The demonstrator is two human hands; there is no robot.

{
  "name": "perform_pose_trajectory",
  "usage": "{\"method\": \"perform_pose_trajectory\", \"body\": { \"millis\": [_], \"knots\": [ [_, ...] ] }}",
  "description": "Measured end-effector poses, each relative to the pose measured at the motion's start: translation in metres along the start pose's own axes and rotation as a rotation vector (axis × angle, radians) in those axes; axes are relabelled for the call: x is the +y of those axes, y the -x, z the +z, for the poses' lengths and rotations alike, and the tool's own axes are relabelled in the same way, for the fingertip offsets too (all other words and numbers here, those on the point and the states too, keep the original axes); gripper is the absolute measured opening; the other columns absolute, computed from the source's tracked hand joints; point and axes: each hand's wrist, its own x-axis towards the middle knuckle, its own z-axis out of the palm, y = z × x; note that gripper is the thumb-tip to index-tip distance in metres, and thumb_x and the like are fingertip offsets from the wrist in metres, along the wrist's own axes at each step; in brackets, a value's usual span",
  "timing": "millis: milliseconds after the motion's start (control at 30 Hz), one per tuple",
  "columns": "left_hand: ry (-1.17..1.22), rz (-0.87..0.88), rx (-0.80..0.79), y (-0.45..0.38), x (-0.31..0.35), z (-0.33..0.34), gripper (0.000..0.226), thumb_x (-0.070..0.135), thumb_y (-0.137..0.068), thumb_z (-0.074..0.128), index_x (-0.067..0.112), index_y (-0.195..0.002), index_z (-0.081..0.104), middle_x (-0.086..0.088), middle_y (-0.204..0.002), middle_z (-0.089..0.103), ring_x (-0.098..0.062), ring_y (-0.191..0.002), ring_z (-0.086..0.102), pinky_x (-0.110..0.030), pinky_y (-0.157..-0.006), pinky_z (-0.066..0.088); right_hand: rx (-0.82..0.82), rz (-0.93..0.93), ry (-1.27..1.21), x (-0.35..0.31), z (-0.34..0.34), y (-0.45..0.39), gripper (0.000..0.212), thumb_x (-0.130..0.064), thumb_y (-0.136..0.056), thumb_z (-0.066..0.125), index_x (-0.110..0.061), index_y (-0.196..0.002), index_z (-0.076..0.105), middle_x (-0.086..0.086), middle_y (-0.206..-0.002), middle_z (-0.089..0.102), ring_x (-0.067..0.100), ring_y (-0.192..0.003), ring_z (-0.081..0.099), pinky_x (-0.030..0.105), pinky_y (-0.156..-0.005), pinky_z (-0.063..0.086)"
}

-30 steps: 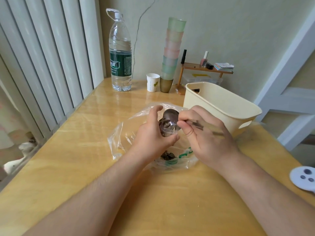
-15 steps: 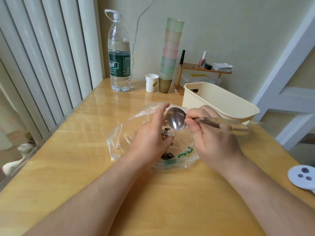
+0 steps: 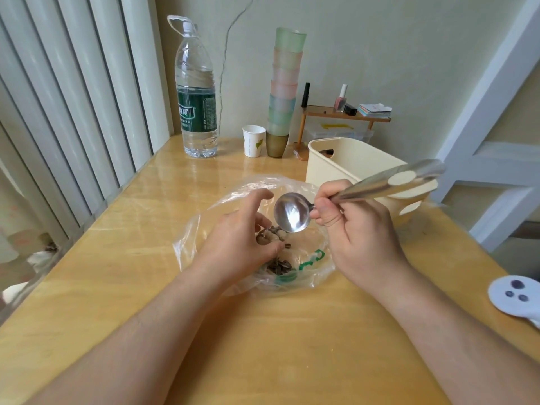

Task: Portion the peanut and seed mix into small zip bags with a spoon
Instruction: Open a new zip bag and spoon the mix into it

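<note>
Head camera, and it starts at the right hand [image 3: 362, 229]: thumb and fingers [image 3: 325, 213] pinch the neck of the spoon [image 3: 292, 211], its bowl empty and shining, facing up at the lens. The spoon's long axis runs from the bowl out toward two o'clock, the handle blurred above the cream basket [image 3: 344, 159]. Just at nine o'clock of the bowl sits the left hand [image 3: 239, 238], fingers curled around what looks like a small zip bag [image 3: 270, 236] with seeds showing at its mouth; the bag itself is nearly invisible, so I can't call its edges. The bowl hangs right beside that mouth, at about one o'clock of it, and the right hand is the nearer one to the supply. That supply, the seed mix [image 3: 280, 266], lies at six o'clock of the spoon inside the big clear bag [image 3: 204, 238] on the table [image 3: 263, 331], so the next dip looks to be straight down and toward the body. Readable writing: green printing on the big bag, illegible; the water bottle [image 3: 195, 92] at eleven o'clock wears a green label with white characters too small to make out.
</note>
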Motion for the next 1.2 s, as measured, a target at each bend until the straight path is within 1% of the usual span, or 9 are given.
{"method": "perform_pose_trajectory", "body": {
  "millis": [233,367,433,533,600,800,967,1067,1200],
  "knots": [
    [0.162,-0.17,-0.058,-0.002,0.001,0.004,0.071,0.021,-0.079,0.081,0.036,-0.139,0.047,0.012,-0.093,0.064,-0.003,-0.081,0.065,-0.021,-0.073,0.054,0.114,0.097,-0.01,0.01,-0.008,-0.001,0.012,-0.022,-0.109,0.048,-0.028,-0.1,0.055,0.002,-0.086,0.067,0.028,-0.085,0.07,0.053,-0.075,0.058],
    [0.322,-0.284,-0.198,-0.004,0.0,-0.003,0.04,0.011,-0.075,0.076,0.025,-0.111,0.067,0.006,-0.078,0.058,-0.01,-0.063,0.054,-0.034,-0.063,0.054,0.034,0.127,-0.005,0.015,-0.006,0.006,0.014,-0.021,-0.107,0.049,-0.022,-0.097,0.059,-0.002,-0.088,0.063,0.026,-0.084,0.069,0.05,-0.074,0.058],
    [0.361,-0.298,-0.256,-0.003,-0.001,-0.005,0.026,0.003,-0.079,0.076,0.021,-0.097,0.07,0.007,-0.07,0.058,-0.009,-0.058,0.052,-0.027,-0.06,0.051,0.001,0.123,-0.015,0.012,-0.002,0.009,0.014,-0.023,-0.107,0.049,-0.028,-0.097,0.057,-0.004,-0.089,0.062,0.024,-0.084,0.069,0.049,-0.074,0.058],
    [0.471,-0.263,-0.327,0.0,-0.001,-0.011,0.024,0.01,-0.084,0.086,0.021,-0.102,0.075,0.002,-0.082,0.075,-0.012,-0.077,0.073,-0.028,-0.077,0.061,-0.021,0.131,-0.056,0.007,0.001,0.011,0.014,-0.024,-0.108,0.049,-0.027,-0.097,0.057,-0.005,-0.088,0.063,0.02,-0.083,0.071,0.049,-0.074,0.059],
    [0.522,-0.223,-0.261,-0.001,-0.001,-0.019,0.021,0.017,-0.086,0.086,0.022,-0.105,0.078,-0.005,-0.096,0.08,-0.021,-0.093,0.078,-0.035,-0.086,0.063,0.003,0.178,-0.081,0.006,0.001,0.009,0.015,-0.022,-0.109,0.049,-0.022,-0.098,0.059,-0.005,-0.088,0.064,0.013,-0.082,0.073,0.047,-0.073,0.06],
    [0.912,-0.211,0.044,-0.009,0.007,-0.029,0.02,0.013,-0.096,0.071,0.011,-0.116,0.069,-0.013,-0.105,0.077,-0.031,-0.096,0.074,-0.045,-0.094,0.059,-0.12,0.2,0.016,0.008,0.003,0.006,0.014,-0.024,-0.108,0.049,-0.024,-0.096,0.056,-0.006,-0.091,0.063,0.018,-0.087,0.069,0.042,-0.079,0.056],
    [0.802,-0.228,-0.049,-0.005,0.011,-0.031,0.008,0.02,-0.099,0.068,0.014,-0.103,0.072,-0.007,-0.09,0.074,-0.025,-0.081,0.069,-0.04,-0.076,0.056,-0.262,0.169,0.15,-0.001,-0.004,0.004,0.021,-0.041,-0.106,0.037,-0.031,-0.096,0.052,-0.011,-0.089,0.061,0.021,-0.083,0.059,0.043,-0.075,0.052],
    [0.573,-0.296,-0.238,-0.001,0.011,-0.03,0.023,0.039,-0.092,0.071,0.019,-0.104,0.071,-0.008,-0.098,0.078,-0.03,-0.09,0.075,-0.046,-0.085,0.06,-0.425,0.18,0.269,-0.012,-0.015,-0.005,0.029,-0.048,-0.104,0.033,-0.028,-0.101,0.054,-0.013,-0.088,0.06,0.024,-0.087,0.059,0.042,-0.073,0.051],
    [0.269,-0.298,-0.208,0.002,0.008,-0.032,0.012,0.039,-0.097,0.063,0.027,-0.1,0.065,-0.005,-0.092,0.076,-0.028,-0.088,0.072,-0.044,-0.081,0.059,-0.638,0.215,0.41,-0.021,-0.025,-0.012,0.029,-0.051,-0.105,0.033,-0.028,-0.094,0.046,-0.016,-0.08,0.051,0.025,-0.088,0.056,0.04,-0.073,0.048]
  ]
}}
